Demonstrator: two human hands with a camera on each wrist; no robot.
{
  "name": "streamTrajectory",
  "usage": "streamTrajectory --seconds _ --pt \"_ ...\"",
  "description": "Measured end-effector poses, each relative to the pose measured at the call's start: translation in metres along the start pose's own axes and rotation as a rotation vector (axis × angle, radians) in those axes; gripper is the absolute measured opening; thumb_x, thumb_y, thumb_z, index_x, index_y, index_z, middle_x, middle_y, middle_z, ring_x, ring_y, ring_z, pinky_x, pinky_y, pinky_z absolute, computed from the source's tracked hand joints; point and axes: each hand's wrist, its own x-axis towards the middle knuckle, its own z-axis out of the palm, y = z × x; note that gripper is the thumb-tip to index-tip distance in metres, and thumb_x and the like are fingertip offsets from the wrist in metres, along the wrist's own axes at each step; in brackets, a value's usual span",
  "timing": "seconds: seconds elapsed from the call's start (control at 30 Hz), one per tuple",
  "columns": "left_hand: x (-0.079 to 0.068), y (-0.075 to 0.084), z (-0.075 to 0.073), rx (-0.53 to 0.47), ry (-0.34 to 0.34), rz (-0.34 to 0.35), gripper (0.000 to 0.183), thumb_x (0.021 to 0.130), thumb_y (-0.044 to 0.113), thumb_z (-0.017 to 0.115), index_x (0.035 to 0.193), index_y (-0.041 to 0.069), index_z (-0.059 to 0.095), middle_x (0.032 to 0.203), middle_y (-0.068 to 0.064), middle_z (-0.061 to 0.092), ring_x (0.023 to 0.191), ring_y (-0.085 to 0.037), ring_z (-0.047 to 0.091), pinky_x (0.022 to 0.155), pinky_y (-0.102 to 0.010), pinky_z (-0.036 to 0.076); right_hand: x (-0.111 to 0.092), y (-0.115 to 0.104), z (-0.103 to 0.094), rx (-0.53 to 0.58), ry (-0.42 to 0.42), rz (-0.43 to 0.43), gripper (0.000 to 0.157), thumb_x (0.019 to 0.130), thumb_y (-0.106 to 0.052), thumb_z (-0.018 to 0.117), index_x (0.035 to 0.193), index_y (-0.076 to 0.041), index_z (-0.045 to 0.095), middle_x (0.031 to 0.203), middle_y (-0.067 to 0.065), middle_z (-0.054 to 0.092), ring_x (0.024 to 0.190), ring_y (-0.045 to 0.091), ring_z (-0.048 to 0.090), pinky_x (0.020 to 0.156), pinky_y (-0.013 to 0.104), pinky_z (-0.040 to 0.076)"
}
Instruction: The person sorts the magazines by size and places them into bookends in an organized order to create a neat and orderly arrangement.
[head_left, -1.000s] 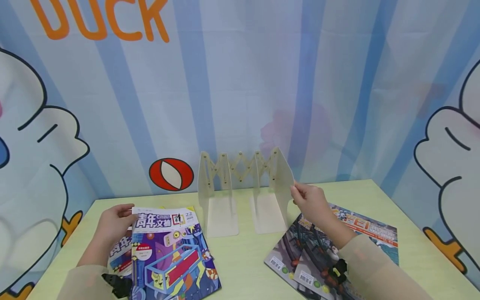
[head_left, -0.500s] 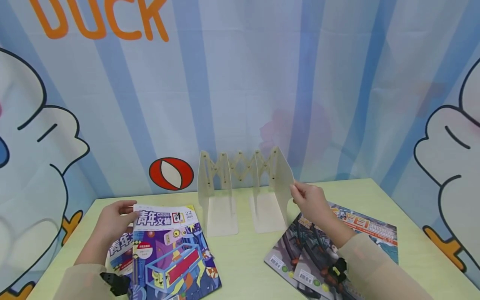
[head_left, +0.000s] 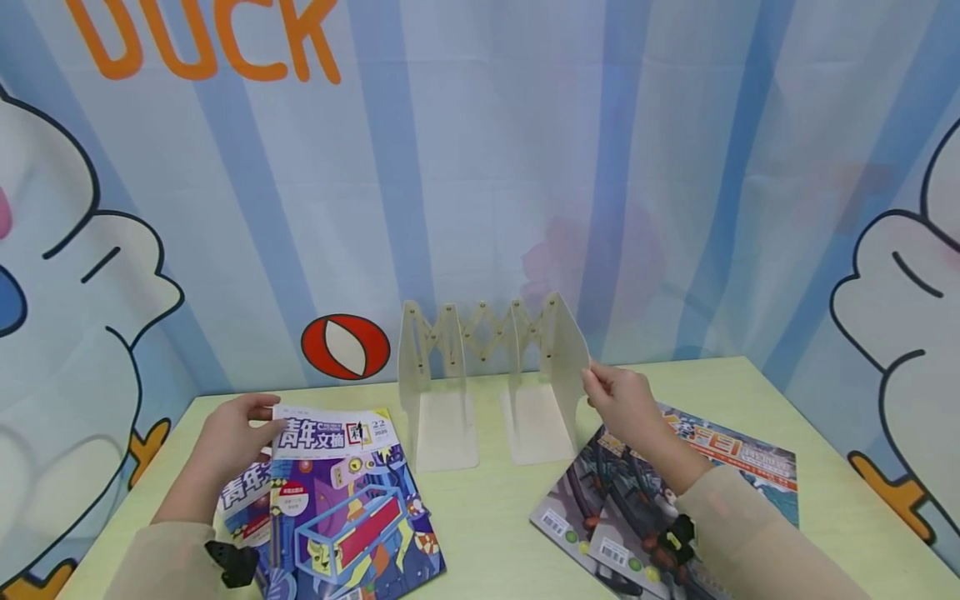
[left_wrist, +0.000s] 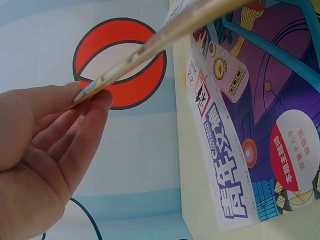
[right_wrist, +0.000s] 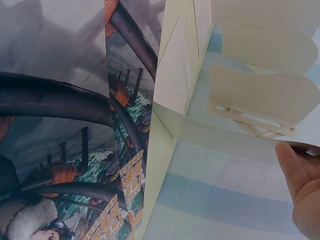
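At the left of the head view my left hand [head_left: 234, 442] pinches the top left corner of a purple-covered magazine [head_left: 352, 517]. The left wrist view catches this magazine edge-on, raised between thumb and fingers [left_wrist: 87, 135]. Beneath it, partly covered, another magazine [head_left: 243, 492] with similar lettering lies on the table. A cream expandable bookend [head_left: 448, 429] with upright panels and a folding lattice back stands at the table's rear. My right hand [head_left: 626, 404] pinches the front edge of its rightmost panel [right_wrist: 225, 132] between thumb and fingers.
Several overlapping dark magazines [head_left: 592, 525] lie under my right forearm, with a blue and orange one [head_left: 750, 462] behind them. The pale yellow table [head_left: 480, 542] ends against a blue striped curtain [head_left: 495, 208] printed with cartoon ducks and a red ball.
My left hand has lifted the magazine's top edge slightly, moving it a little toward the back. My right hand keeps its pinch on the bookend panel, which stays in place.
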Motion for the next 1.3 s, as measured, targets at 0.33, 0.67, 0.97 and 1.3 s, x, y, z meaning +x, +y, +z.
streamTrajectory --seconds 0.33,0.67,0.97,1.3 --pt "0.0012 0.001 -0.0001 0.101 0.0 0.037 0.053 0.094 0.018 0.056 0.14 -0.003 0.038 0.129 -0.033 0.046 0.096 -0.039 0.061 0.07 -0.038 0.059 0.0008 0.0008 0.0006 0.012 -0.005 0.012 0.041 0.1 -0.019 0.046 0.135 0.002 0.048 0.091 0.024 0.068 0.079 0.034 0.07 0.046 0.024 0.048" --pt "-0.0048 0.0037 -0.0028 0.114 0.026 0.056 0.049 0.093 0.019 0.058 0.134 -0.003 0.043 0.126 -0.033 0.048 0.083 -0.031 0.064 0.067 -0.036 0.059 0.0014 -0.001 0.0019 -0.017 0.006 0.017 0.04 0.1 -0.019 0.046 0.134 0.002 0.049 0.096 0.024 0.069 0.077 0.033 0.07 0.047 0.024 0.047" --pt "-0.008 0.0096 -0.0047 0.091 0.035 0.073 0.05 0.094 0.021 0.057 0.135 -0.003 0.043 0.126 -0.032 0.048 0.084 -0.031 0.065 0.066 -0.035 0.059 0.0012 0.0046 0.0025 -0.009 0.007 0.025 0.041 0.1 -0.021 0.047 0.136 -0.001 0.048 0.089 0.02 0.069 0.08 0.033 0.07 0.05 0.022 0.051" --pt "-0.0039 0.0053 -0.0026 0.088 0.049 0.078 0.055 0.093 0.025 0.059 0.139 0.001 0.041 0.125 -0.03 0.051 0.079 -0.027 0.067 0.066 -0.038 0.059 0.0006 0.0028 0.0023 -0.009 0.004 0.031 0.041 0.1 -0.021 0.046 0.135 0.0 0.049 0.082 0.019 0.067 0.08 0.034 0.07 0.048 0.023 0.049"
